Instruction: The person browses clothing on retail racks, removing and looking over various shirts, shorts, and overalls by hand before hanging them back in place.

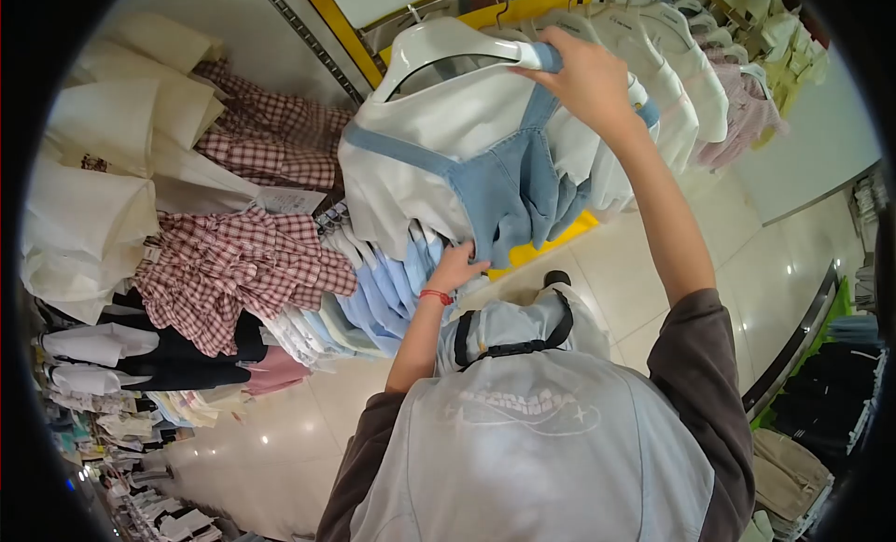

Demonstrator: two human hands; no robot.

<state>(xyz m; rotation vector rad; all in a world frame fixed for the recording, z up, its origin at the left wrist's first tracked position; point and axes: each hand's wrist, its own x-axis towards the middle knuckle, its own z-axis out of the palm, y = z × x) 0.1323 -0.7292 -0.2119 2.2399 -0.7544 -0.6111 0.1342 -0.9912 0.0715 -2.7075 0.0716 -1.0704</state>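
A white top with a light-blue denim strap garment over it hangs on a white hanger, facing me. Up at the hanger's right shoulder, my right hand is closed around the denim strap and the hanger end. My left hand, with a red band at the wrist, is at the lower edge of the outfit, its thumb and fingers against the denim. Some of its fingertips are hidden by cloth. Just below and left of it hang several light-blue shirts.
Red checked garments and cream tops hang at left. White tops line the rail at right, beside a pink garment. A shelf of folded clothes stands at lower right. The floor is pale tile.
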